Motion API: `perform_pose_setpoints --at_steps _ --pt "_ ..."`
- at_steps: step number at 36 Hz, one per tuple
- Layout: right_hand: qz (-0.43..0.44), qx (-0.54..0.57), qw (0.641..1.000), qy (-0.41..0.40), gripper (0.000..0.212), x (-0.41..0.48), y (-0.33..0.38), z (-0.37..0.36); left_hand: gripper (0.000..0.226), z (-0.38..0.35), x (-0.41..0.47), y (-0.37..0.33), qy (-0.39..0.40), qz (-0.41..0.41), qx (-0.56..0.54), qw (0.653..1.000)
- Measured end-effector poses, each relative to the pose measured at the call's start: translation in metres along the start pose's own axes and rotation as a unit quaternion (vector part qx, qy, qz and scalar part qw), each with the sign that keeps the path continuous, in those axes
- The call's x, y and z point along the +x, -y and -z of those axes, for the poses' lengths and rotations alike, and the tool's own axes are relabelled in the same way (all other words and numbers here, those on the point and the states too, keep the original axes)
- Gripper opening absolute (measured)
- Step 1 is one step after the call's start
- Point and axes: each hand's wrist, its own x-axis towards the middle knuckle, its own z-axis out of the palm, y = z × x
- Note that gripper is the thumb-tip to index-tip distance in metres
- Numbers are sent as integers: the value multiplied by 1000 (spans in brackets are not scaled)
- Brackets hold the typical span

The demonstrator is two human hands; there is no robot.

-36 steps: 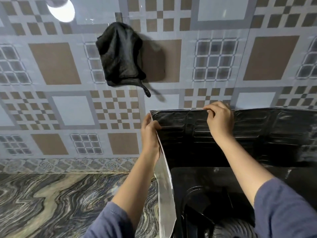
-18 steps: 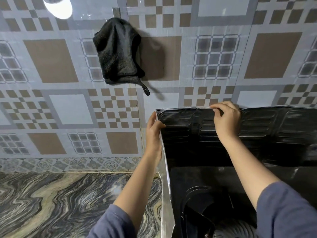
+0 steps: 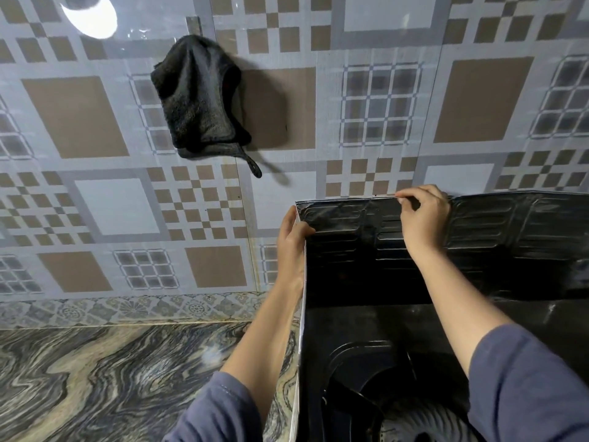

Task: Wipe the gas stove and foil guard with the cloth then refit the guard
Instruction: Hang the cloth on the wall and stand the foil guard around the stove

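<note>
The foil guard [image 3: 510, 224], black and embossed on its inner face and silver outside, stands upright around the back and left side of the black gas stove [image 3: 376, 339]. My left hand [image 3: 291, 247] grips the guard's top left corner where its back and side panels meet. My right hand [image 3: 424, 218] pinches the top edge of the back panel further right. A dark grey cloth [image 3: 197, 97] hangs on the tiled wall, up and to the left of both hands. A burner [image 3: 414, 422] shows at the bottom edge.
A patterned tiled wall [image 3: 79, 212] stands close behind the guard. A marbled grey and beige countertop [image 3: 111, 378] stretches to the left of the stove. A lamp's reflection [image 3: 90, 14] glares at the top left.
The guard and both hands have shifted slightly right along the wall. My right hand has slid a little further right along the top edge. The grips are unchanged.
</note>
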Motion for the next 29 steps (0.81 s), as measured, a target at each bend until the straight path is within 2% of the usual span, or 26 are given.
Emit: perform_pose_setpoints --at_steps 7,14,19,23,27,29 --pt "-10 -2 1000 8 13 -1 4 1 64 4 -8 -14 -30 14 15 999" --pt "9 2 1000 13 14 -6 13 -3 46 13 -6 -9 -47 8 10 999" --pt "17 -5 1000 9 13 -7 16 -5 48 15 -10 -13 -58 9 -24 998" --pt "19 -7 1000 12 13 -7 16 -4 68 14 -15 -18 -52 7 -2 999" --pt "11 -11 1000 24 14 -8 18 -2 48 13 -13 -16 -69 6 1 998" --pt "5 -9 999 37 16 -8 19 0 46 12 -14 -17 -63 -3 13 998"
